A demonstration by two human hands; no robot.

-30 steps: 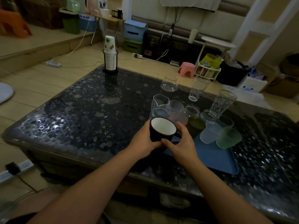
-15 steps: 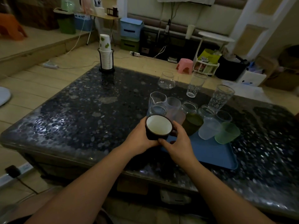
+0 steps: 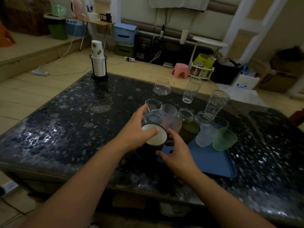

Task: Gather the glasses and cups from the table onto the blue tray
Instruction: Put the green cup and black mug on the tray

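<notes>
A dark mug (image 3: 156, 138) with a white inside stands at the left end of the blue tray (image 3: 213, 162). My left hand (image 3: 135, 130) lies over the mug's left side, thumb across its opening, fingers stretched towards a glass jug (image 3: 153, 106). My right hand (image 3: 175, 152) hovers just right of the mug with fingers spread. Several cups and jars crowd the tray's far end, among them a green cup (image 3: 224, 142) and a frosted cup (image 3: 205, 136). A stemless glass (image 3: 162, 87) and two tall glasses (image 3: 191, 91) (image 3: 216, 102) stand on the table beyond.
The pebble-patterned table (image 3: 65, 129) carries a stack of paper cups in a black holder (image 3: 98, 65) at its far left corner. Past the table are a pink stool (image 3: 181, 70), storage boxes and cables on the floor.
Both hands gripped the mug a second ago. Now the mug sits lower at the tray's left end, both hands have opened, and my left fingers reach past it towards the jug.
</notes>
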